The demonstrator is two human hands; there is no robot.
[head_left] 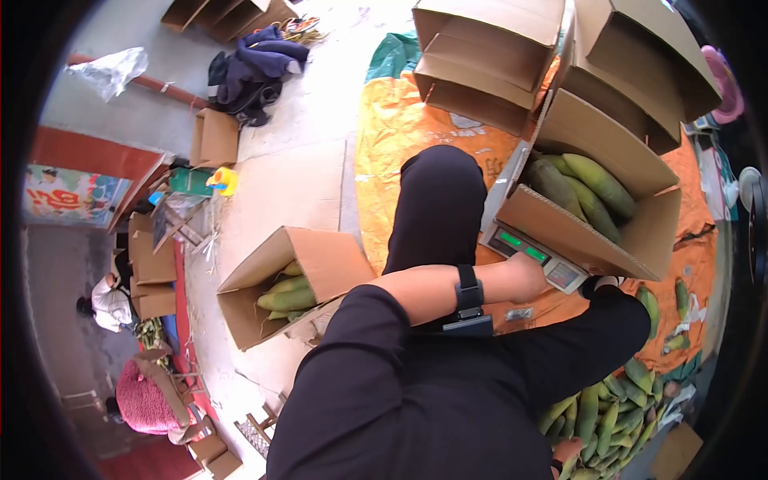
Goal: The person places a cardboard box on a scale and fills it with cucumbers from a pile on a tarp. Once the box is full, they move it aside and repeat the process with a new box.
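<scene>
My left hand, with a black strap on its wrist, looks curled closed against the front panel of a digital scale whose green displays are lit. Whether it grips anything is hidden. On the scale stands an open, tilted cardboard box with several long, smooth green-yellow pieces of produce inside. At the bottom edge, my right hand appears partly, with a dark band at its wrist. It is at a heap of the same green produce; its fingers are too small to make out.
Another open box at left also holds green produce. More open cardboard boxes stand ahead on an orange tarp. Loose produce lies on the tarp at right. Another person is at far left near boxes.
</scene>
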